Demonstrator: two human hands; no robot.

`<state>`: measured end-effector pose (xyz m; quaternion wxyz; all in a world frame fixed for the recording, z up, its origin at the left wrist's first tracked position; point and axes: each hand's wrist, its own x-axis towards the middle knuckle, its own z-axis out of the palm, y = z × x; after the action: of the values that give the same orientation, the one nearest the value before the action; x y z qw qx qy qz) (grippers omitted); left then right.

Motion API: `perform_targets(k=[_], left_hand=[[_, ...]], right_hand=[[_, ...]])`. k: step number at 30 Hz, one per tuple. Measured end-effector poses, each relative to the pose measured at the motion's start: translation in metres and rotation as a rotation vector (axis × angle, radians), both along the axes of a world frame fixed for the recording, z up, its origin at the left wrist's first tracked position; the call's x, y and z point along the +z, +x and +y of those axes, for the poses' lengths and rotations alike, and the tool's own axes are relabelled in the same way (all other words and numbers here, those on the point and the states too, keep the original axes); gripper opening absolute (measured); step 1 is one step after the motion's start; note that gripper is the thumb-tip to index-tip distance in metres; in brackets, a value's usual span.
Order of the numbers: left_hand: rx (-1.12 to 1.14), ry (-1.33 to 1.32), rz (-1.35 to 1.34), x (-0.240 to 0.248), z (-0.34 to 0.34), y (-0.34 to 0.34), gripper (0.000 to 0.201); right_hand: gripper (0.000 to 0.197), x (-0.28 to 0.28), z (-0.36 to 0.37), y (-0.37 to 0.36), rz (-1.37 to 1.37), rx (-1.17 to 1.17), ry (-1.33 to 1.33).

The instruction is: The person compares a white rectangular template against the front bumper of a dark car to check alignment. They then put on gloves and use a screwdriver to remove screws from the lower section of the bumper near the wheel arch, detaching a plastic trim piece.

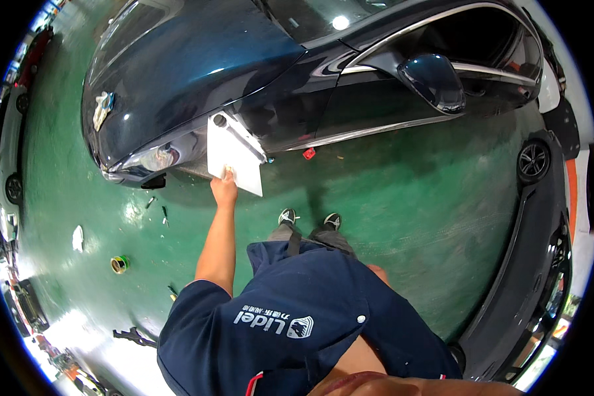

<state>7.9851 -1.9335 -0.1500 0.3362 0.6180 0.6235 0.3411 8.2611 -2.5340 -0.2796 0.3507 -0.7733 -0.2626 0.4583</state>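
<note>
My left hand [226,189] is closed on the near edge of a flat white panel [234,158], with the thumb lying on its face. The panel is brightly lit and tilted, with a round black knob-like part [220,121] near its far end. It is held up against or just in front of the front fender of a dark blue car [244,59], beside the headlight [158,157]; whether it touches the car I cannot tell. Of my right arm [377,272] only a small piece shows beside my shirt, and its hand is hidden.
A crumpled white cloth or glove [102,109] lies on the hood. On the green floor are a small red object [309,153], a tape-like roll [119,264], a white cloth [78,238] and pen-like tools [165,216]. A dark grey car [508,277] stands at right; the mirror [432,82] sticks out.
</note>
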Motion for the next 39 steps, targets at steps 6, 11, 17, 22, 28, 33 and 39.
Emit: perform_targets(k=[6, 11, 17, 22, 28, 33, 39], left_hand=[[-0.009, 0.055, -0.104, 0.001, 0.002, -0.015, 0.028], [-0.005, 0.013, -0.008, 0.024, 0.016, -0.025, 0.029], [-0.002, 0.029, -0.321, 0.097, 0.059, -0.053, 0.027], [0.158, -0.296, -0.817, 0.157, 0.142, -0.067, 0.029], [0.135, -0.321, -1.007, 0.169, 0.222, -0.040, 0.031], [0.169, -0.451, -1.046, 0.159, 0.263, -0.040, 0.031], [0.157, -0.507, -1.085, 0.151, 0.273, -0.050, 0.033]], right_hand=[[0.023, 0.036, -0.012, 0.034, 0.298, -0.451, -0.279], [0.026, 0.078, 0.048, 0.051, 0.325, -0.826, -0.383], [0.026, 0.090, 0.082, 0.042, 0.307, -0.767, -0.333], [0.019, 0.062, 0.064, 0.021, 0.396, -0.783, -0.342], [0.016, 0.029, 0.011, -0.005, 0.244, -0.572, -0.337], [0.015, 0.028, -0.004, -0.024, 0.218, -0.529, -0.259], [0.014, 0.044, 0.012, -0.031, 0.263, -0.574, -0.329]])
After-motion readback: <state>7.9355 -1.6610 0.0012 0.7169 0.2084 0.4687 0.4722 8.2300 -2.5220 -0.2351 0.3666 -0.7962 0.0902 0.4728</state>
